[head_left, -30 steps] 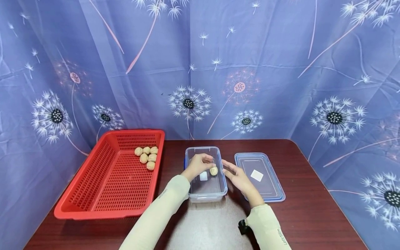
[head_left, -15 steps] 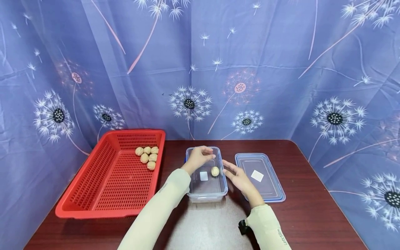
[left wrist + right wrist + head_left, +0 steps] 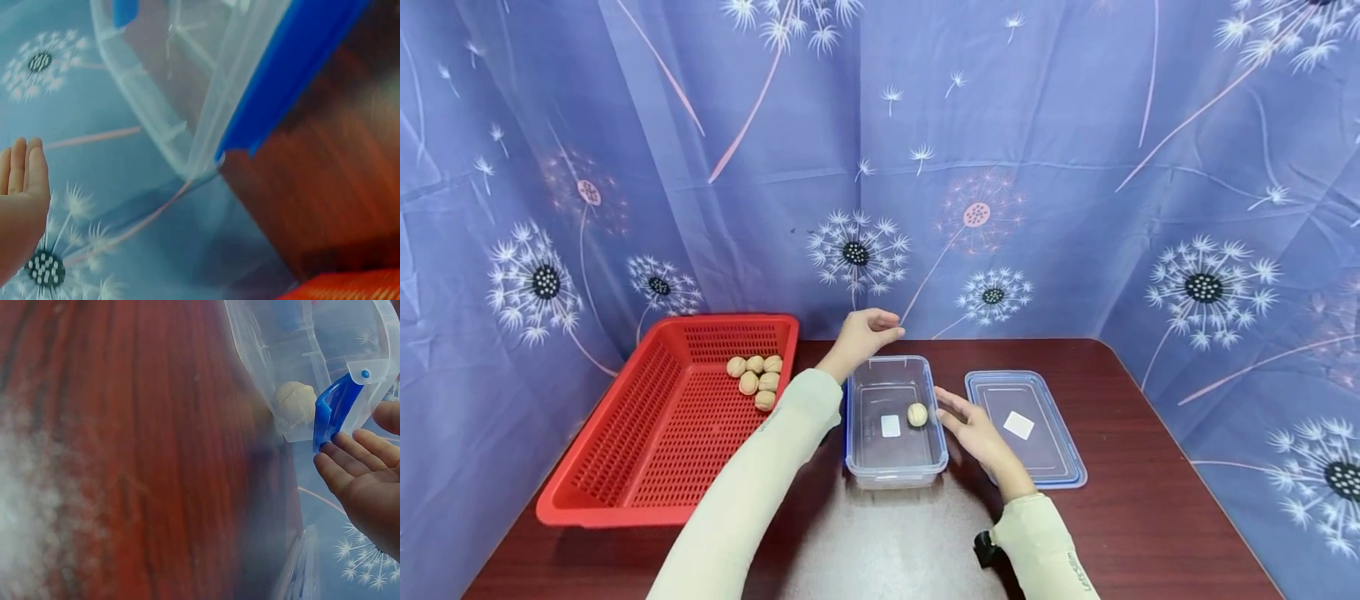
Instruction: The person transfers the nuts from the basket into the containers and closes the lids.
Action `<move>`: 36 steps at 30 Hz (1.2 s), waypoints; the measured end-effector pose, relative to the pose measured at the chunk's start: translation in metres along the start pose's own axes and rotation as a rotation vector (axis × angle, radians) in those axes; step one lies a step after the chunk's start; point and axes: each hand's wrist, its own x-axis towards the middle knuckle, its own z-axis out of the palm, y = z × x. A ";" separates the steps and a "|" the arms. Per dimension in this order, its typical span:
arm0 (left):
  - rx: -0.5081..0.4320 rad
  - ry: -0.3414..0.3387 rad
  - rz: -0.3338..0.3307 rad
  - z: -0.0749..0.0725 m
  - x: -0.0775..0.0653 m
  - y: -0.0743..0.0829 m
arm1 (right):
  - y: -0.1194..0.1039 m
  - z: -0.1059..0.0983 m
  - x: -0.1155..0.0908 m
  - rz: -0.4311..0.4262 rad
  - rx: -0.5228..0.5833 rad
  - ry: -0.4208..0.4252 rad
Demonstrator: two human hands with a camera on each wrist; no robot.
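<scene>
One walnut (image 3: 917, 415) lies inside the clear plastic box (image 3: 891, 481), near its right wall; a white square shows on the box floor beside it. Above the box's far left corner is my left hand (image 3: 859, 340), holding nothing, its fingers extended in the left wrist view. My right hand (image 3: 972, 433) rests at the right side of the box. In the right wrist view its straight fingertips touch the blue side latch (image 3: 337, 407), which hangs down. Another blue latch (image 3: 294, 69) hangs on the left side of the box.
A red perforated basket (image 3: 647, 515) stands on the left, with several walnuts (image 3: 748, 382) in its far right corner. The clear box lid (image 3: 1037, 458) with a white square lies to the right. A patterned blue curtain (image 3: 1045, 167) closes off the table's back and sides.
My left hand has let go of the walnut and risen out of the box, moving up and left toward its far left corner. The walnut stays in the box. My right hand keeps its place.
</scene>
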 end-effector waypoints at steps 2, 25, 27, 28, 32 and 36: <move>-0.009 0.013 0.006 -0.010 0.000 0.004 | 0.001 0.000 0.000 -0.004 0.001 -0.001; -0.090 0.189 0.031 -0.135 -0.012 -0.013 | 0.005 0.002 0.000 -0.015 0.021 -0.003; -0.112 0.220 0.037 -0.145 -0.016 -0.020 | 0.005 0.003 0.000 -0.017 0.028 -0.004; -0.122 0.236 0.038 -0.149 -0.018 -0.024 | 0.005 0.003 0.000 -0.014 0.028 -0.001; -0.146 0.290 0.028 -0.163 -0.026 -0.039 | 0.005 0.001 0.000 -0.006 0.018 0.007; -0.130 0.325 -0.011 -0.175 -0.034 -0.055 | 0.004 -0.001 0.000 -0.010 0.014 -0.005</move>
